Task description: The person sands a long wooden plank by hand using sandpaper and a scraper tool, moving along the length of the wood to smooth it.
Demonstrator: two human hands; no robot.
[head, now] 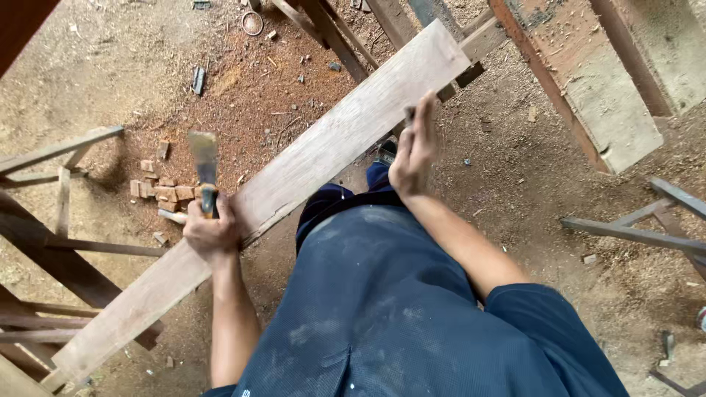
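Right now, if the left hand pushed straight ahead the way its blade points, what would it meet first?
Probably the little pile of wood offcuts on the sawdust floor, beside the plank; the left hand holds the blade above them, though depth is unclear.

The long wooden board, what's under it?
Under the board you see sawdusty floor, small wood blocks and wooden frame pieces. Whatever lies straight beneath is covered.
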